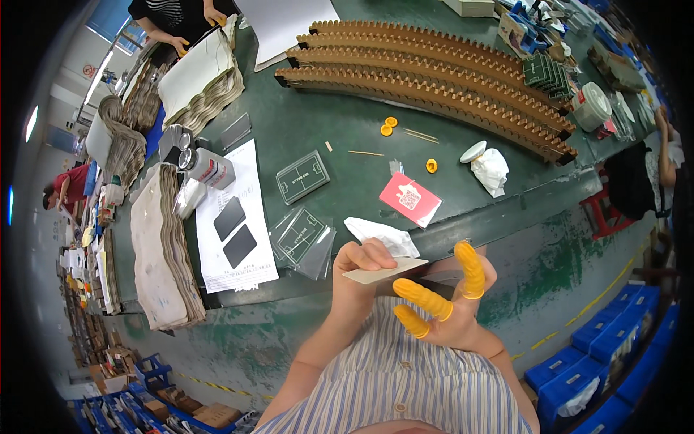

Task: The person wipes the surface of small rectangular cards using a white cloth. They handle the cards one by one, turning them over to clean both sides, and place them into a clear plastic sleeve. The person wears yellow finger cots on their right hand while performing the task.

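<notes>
Pale card (389, 270): was gripped near one end by the curled left hand (356, 259), presumably to leave the rest exposed; was flanked by the open, seemingly empty right hand (460, 318), in yellow finger covers (426, 299) probably against smudging; was backed, across the surface (289, 136), by slotted racks (405, 94).

Dark green rectangular plate with white lines (302, 178): large white lettering across its middle.
Second dark green plate, in a clear plastic bag (297, 236): white lettering of the same kind, inside a white line frame.
Flat pinkish-red card (409, 199): white square scan code below a white figure.
Long white paper sheet (253, 210): handwritten marks and small print, too fine to read.
White cylindrical can (212, 169): printed label, dark and reddish, illegible.
Pale wall (72, 87): round red sign (89, 71), its symbol unclear.
</notes>
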Tool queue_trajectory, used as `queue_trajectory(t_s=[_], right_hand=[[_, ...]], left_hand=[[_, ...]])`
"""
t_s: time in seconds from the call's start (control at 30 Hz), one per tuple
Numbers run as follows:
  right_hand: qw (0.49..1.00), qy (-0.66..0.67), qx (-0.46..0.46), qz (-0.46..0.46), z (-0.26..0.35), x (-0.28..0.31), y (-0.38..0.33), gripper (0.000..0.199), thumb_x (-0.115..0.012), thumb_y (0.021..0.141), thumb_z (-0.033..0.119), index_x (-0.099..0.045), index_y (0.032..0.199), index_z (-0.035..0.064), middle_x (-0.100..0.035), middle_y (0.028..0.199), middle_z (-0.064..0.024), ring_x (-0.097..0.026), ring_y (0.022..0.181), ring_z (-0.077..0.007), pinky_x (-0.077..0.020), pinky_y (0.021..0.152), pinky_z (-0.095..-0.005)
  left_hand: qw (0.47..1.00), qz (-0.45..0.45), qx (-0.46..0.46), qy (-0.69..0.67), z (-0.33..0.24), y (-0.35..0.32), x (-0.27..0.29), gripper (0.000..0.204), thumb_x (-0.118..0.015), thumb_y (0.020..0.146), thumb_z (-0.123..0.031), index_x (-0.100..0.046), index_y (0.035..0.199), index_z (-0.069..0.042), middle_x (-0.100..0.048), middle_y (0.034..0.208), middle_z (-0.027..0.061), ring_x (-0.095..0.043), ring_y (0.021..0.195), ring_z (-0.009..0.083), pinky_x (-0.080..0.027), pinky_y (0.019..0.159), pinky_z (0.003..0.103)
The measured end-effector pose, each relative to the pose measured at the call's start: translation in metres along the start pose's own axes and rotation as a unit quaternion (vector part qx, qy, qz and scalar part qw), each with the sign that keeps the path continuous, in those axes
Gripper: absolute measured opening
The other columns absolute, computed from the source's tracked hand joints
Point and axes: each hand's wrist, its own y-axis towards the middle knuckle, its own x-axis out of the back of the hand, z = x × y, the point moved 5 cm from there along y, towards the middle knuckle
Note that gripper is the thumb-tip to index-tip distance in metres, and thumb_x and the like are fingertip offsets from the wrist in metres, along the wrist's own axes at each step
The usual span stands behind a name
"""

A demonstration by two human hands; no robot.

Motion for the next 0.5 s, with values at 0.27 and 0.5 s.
queue_trajectory(t_s=[0.27,0.5], right_hand=[[0.998,-0.045,-0.005,0.038,0.0058,-0.0117,0.0017,0.039,-0.076,0.071,0.030,-0.066,0.108,0.0362,-0.035,0.117,-0.0069,-0.033,0.111,-0.0233,-0.0311,0.089,-0.0357],[0.998,-0.050,-0.041,0.016,0.0014,-0.0102,-0.0029,0.040,-0.077,0.071,0.031,-0.067,0.110,0.0351,-0.035,0.124,-0.0081,-0.032,0.112,-0.0245,-0.0308,0.090,-0.0353]], left_hand=[[0.999,0.015,-0.024,-0.024,-0.0017,0.0019,-0.0039,0.016,-0.069,0.079,-0.011,-0.053,0.076,-0.011,-0.061,0.076,0.0076,-0.051,0.081,0.0181,-0.045,0.072,0.030],[0.999,0.013,-0.024,-0.031,0.0005,0.0011,0.0034,0.018,-0.069,0.080,-0.014,-0.051,0.077,-0.014,-0.061,0.077,0.0050,-0.050,0.081,0.0177,-0.043,0.076,0.031]])
